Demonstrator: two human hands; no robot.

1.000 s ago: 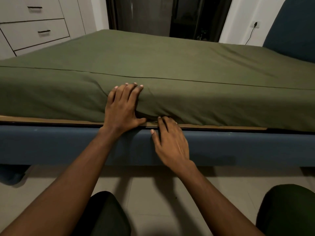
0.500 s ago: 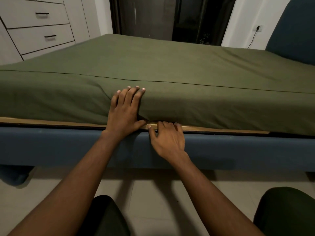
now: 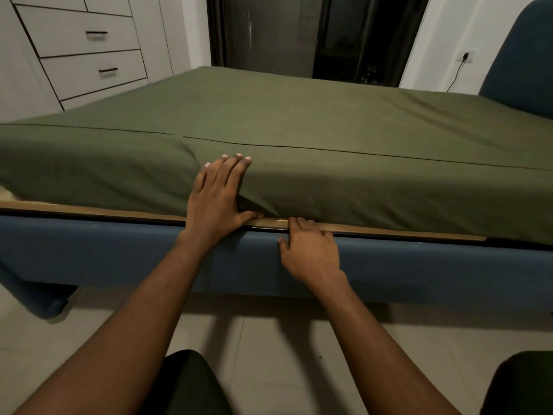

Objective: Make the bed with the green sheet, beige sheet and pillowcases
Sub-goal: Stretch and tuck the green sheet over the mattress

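Green sheet (image 3: pixel 329 121) covers the bed (image 3: pixel 119 250), top and near side. Our left hand (image 3: pixel 217 199) presses flat against that side, fingers straight. Our right hand (image 3: pixel 308 250) reaches under the lower edge, fingertips hidden, so we cannot tell its grip. We judge tucking nearly done; beige sheet and pillowcases, unseen, remain.

Head-worn wide-angle view, low and close beside the bed (image 3: pixel 119 253).
Looks forward and slightly down across its near edge toward the drawers (image 3: pixel 89 52) and dark doorway (image 3: pixel 299 34); tiled floor (image 3: pixel 269 339) along the bottom edge.
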